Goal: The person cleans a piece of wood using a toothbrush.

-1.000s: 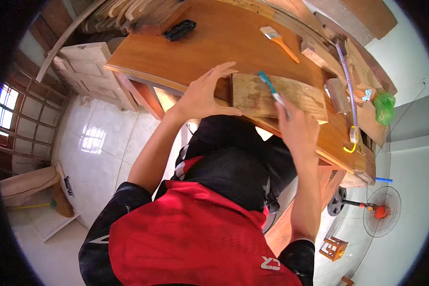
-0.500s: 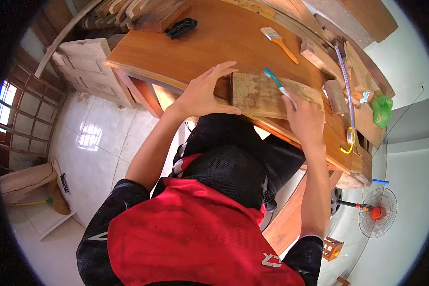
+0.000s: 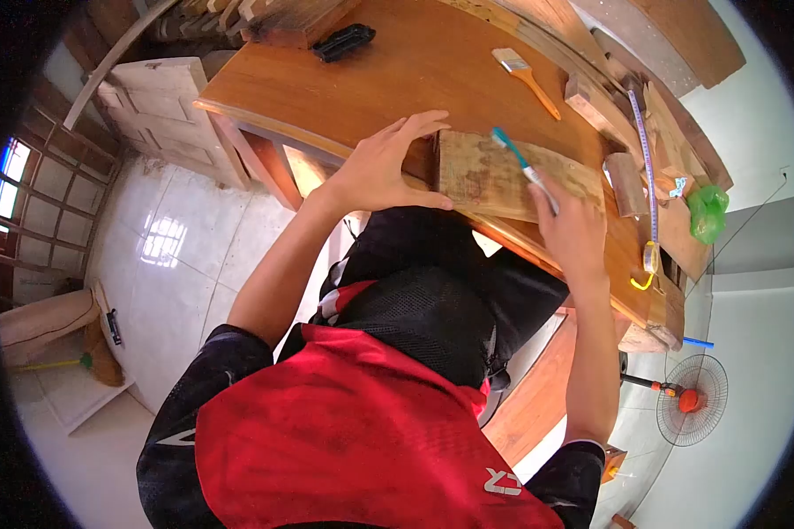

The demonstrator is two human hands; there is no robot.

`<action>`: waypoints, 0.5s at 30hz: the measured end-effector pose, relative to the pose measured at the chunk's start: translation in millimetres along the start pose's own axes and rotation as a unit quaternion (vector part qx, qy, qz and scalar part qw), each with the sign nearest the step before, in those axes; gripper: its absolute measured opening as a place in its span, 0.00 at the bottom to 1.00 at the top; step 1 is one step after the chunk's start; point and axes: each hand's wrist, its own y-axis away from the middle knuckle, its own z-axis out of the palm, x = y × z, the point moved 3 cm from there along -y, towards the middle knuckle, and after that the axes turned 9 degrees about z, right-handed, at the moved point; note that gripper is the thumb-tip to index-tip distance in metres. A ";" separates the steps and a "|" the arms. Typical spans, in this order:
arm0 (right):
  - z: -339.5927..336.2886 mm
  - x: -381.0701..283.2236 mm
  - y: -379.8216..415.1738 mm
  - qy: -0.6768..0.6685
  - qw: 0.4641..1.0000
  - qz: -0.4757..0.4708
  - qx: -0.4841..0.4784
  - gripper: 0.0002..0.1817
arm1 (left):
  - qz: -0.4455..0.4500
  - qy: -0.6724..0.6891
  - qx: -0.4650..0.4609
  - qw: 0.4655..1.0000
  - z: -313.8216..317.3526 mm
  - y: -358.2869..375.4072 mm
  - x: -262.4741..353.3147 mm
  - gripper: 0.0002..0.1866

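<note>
Window glare on floor tiles (image 3: 163, 240); edges fisheye-warped.

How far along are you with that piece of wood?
Done: the rough brown wooden board lies flat on the orange-brown wooden table. In hand: a teal-and-white plastic toothbrush, held over it by the right hand. Left: probably more brushing, since dark marks show on the board, but I can't tell how much is finished.
</note>
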 end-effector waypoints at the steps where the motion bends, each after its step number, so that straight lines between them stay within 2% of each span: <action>1: 1.2 1.1 6.5 0.001 1.000 -0.008 -0.019 0.17 | -0.008 0.015 -0.001 1.000 -0.2 0.0 0.4 0.60; 3: 4.8 -13.5 23.5 0.001 0.998 -0.034 -0.052 0.17 | -0.004 0.013 0.012 1.000 -3.9 -6.5 -2.2 0.60; 4: 5.7 -28.1 32.0 -0.079 0.986 -0.144 0.030 0.17 | 0.002 0.001 0.016 1.000 -3.0 -5.1 -2.7 0.60; 7: 2.6 -3.7 11.8 -0.017 0.996 0.033 -0.082 0.17 | 0.008 -0.012 0.012 1.000 -1.4 -1.1 -1.0 0.60; 8: 2.8 10.3 1.1 0.014 0.998 0.055 -0.032 0.17 | 0.000 0.003 0.009 1.000 -1.0 -1.1 -2.0 0.60; 11: 3.7 -4.1 22.1 -0.010 0.999 -0.001 -0.043 0.16 | 0.010 -0.008 0.013 1.000 -2.4 -5.9 -0.6 0.59; 12: 2.8 -20.0 33.1 -0.049 0.996 -0.073 -0.035 0.16 | 0.014 -0.021 0.011 1.000 -2.4 -2.7 0.1 0.59; 15: -4.7 -9.9 23.3 -0.037 0.996 0.002 -0.081 0.15 | -0.002 0.003 0.009 1.000 -1.7 -2.6 0.0 0.59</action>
